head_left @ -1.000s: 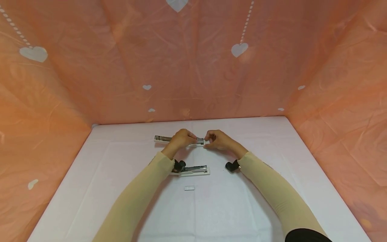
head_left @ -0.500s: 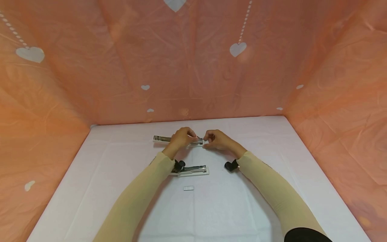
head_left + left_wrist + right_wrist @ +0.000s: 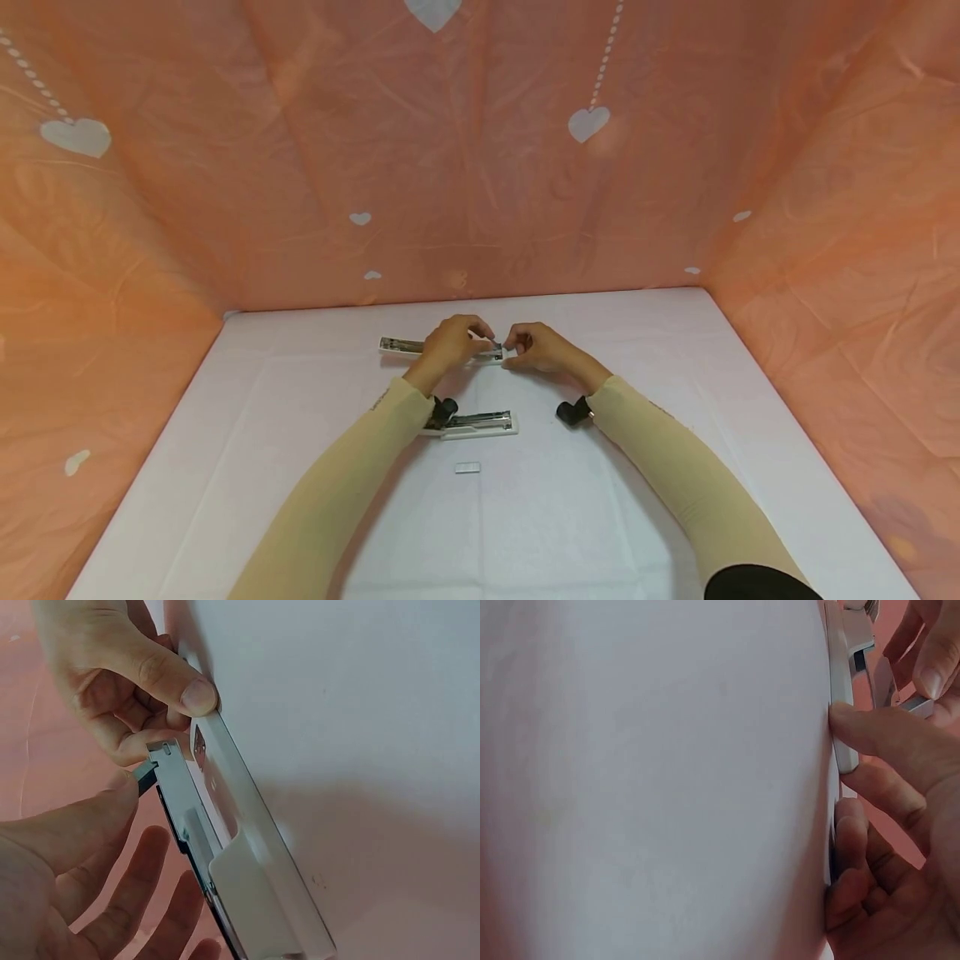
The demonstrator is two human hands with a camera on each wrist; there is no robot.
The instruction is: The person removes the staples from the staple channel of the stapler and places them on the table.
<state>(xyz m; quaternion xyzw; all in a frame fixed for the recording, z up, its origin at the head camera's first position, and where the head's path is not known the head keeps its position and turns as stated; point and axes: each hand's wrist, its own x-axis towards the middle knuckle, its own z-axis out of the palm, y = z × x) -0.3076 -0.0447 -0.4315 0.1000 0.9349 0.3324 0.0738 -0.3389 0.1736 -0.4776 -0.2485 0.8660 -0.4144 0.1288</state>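
An opened white stapler (image 3: pixel 401 345) lies near the far side of the table, its metal staple channel (image 3: pixel 184 799) exposed. Between thumb and finger, my left hand (image 3: pixel 453 340) pinches a short strip of staples (image 3: pixel 145 778), tilted with one end right at the channel's end. The other left fingers spread loosely beside the stapler in the left wrist view. My right hand (image 3: pixel 546 347) grips the end of the stapler's base, its thumb (image 3: pixel 862 724) on the base's edge. In the head view the left hand hides the stapler's middle.
A second opened stapler (image 3: pixel 483 423) lies nearer, partly hidden by the left wrist and its black camera (image 3: pixel 446 410). Closer still is another small staple strip (image 3: pixel 467 467) on the white tablecloth (image 3: pixel 570 517). Orange curtains (image 3: pixel 480 167) enclose the table's back and sides.
The left index finger and thumb have shifted slightly at the stapler's end, and the pinched strip shows more between them. The right hand has stayed in place.
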